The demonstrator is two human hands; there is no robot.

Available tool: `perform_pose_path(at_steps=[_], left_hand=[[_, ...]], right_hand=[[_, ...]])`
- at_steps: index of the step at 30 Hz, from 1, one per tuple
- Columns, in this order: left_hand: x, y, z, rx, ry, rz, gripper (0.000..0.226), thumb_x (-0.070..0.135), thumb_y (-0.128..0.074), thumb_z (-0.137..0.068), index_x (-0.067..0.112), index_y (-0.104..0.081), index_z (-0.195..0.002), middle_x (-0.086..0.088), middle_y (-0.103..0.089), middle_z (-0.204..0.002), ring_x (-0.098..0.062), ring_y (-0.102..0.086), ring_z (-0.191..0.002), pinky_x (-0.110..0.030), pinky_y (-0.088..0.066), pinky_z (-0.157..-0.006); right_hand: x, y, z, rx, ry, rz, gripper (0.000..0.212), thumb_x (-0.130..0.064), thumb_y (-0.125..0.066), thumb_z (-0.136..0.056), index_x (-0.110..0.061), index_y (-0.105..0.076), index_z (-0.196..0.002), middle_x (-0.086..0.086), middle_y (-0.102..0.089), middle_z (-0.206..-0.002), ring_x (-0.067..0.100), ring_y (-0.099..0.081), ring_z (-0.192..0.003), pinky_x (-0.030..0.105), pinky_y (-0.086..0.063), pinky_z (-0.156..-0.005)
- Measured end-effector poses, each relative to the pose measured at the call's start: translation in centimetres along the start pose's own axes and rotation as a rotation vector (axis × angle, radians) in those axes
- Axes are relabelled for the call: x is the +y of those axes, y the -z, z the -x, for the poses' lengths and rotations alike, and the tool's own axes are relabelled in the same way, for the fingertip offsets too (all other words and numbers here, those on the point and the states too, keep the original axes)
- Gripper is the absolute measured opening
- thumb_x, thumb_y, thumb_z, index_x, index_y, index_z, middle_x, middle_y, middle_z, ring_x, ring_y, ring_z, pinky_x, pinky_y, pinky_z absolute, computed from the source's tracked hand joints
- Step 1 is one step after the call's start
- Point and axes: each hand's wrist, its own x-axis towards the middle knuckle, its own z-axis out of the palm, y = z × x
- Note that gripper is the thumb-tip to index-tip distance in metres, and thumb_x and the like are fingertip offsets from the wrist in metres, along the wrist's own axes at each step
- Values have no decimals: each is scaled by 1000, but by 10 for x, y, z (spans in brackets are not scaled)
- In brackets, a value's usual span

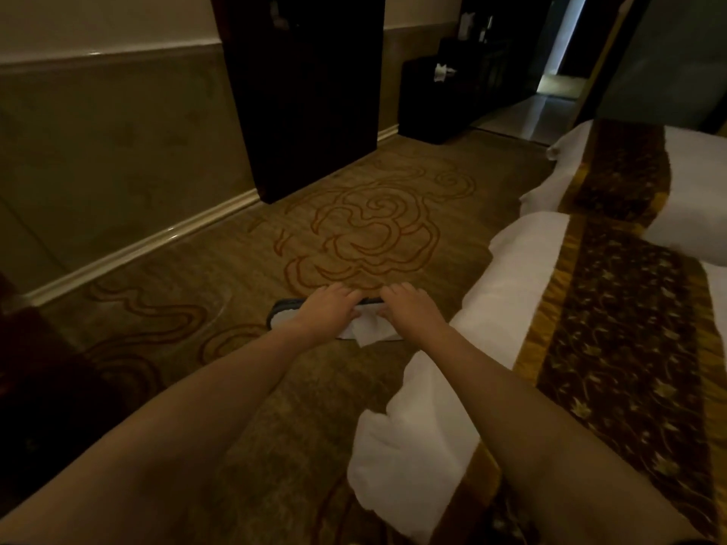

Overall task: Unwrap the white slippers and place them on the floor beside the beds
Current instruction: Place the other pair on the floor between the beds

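Observation:
A pair of white slippers [368, 328] with dark soles is held sideways in front of me, above the patterned carpet. My left hand [326, 312] grips the left part and my right hand [413, 310] grips the right part, fingers curled over the top edge. A loose flap of white wrapper [364, 336] hangs between the hands. The dark sole's rounded end [279, 310] sticks out to the left of my left hand. The near bed [523, 277], white with a gold and brown runner, lies just to the right of my hands.
A second bed [570, 167] stands further back on the right. A tall dark cabinet [307, 92] stands against the left wall, with a low dark unit [432, 100] beyond it. Open carpet [354, 230] spreads between wall and beds. A dark object [35, 367] sits at the left edge.

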Motion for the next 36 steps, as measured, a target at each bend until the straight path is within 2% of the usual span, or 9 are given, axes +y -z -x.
perform_pose_path(at_steps=[7,11,19,24,29,36], left_hand=[[-90,9,-112,-14,2,16,39,29,-38,-98,13,-41,-134,-10,-54,-129,-27,-47,-120,-35,-39,-94],[-141,-1,-187,-29,-44,20,34,28,-39,-97,13,-45,-127,-10,-55,-125,-27,-48,-117,-35,-40,-91],[-224,2,-374,-4,-262,-68,32,26,-39,-96,15,-44,-125,-7,-56,-123,-25,-48,-115,-33,-40,-90],[-239,3,-479,25,-347,-28,31,27,-41,-95,13,-47,-122,-9,-59,-119,-26,-50,-111,-32,-38,-82],[-237,-12,-586,6,-418,-34,31,25,-42,-95,13,-46,-123,-9,-57,-120,-26,-51,-111,-34,-41,-86],[-215,-21,-759,10,-482,-17,33,28,-42,-95,14,-46,-124,-8,-56,-124,-25,-49,-115,-34,-42,-88]], right_hand=[[31,7,-140,-11,-18,18,19,-22,-43,-94,-13,-48,-111,8,-54,-121,27,-45,-116,40,-38,-90],[55,-3,-217,-20,-73,2,22,-24,-43,-94,-12,-49,-111,8,-54,-122,27,-45,-118,39,-37,-90],[129,2,-363,6,-272,-36,22,-27,-43,-95,-13,-49,-111,9,-55,-122,27,-46,-116,39,-39,-90],[194,11,-430,-10,-333,-17,24,-25,-42,-95,-11,-48,-113,11,-54,-123,28,-45,-117,39,-38,-91],[276,-6,-490,-18,-401,-41,20,-22,-44,-94,-12,-49,-110,11,-55,-120,28,-47,-113,39,-39,-88],[425,-24,-573,30,-432,-42,17,-24,-45,-93,-15,-49,-106,9,-56,-116,28,-48,-108,36,-36,-80]])
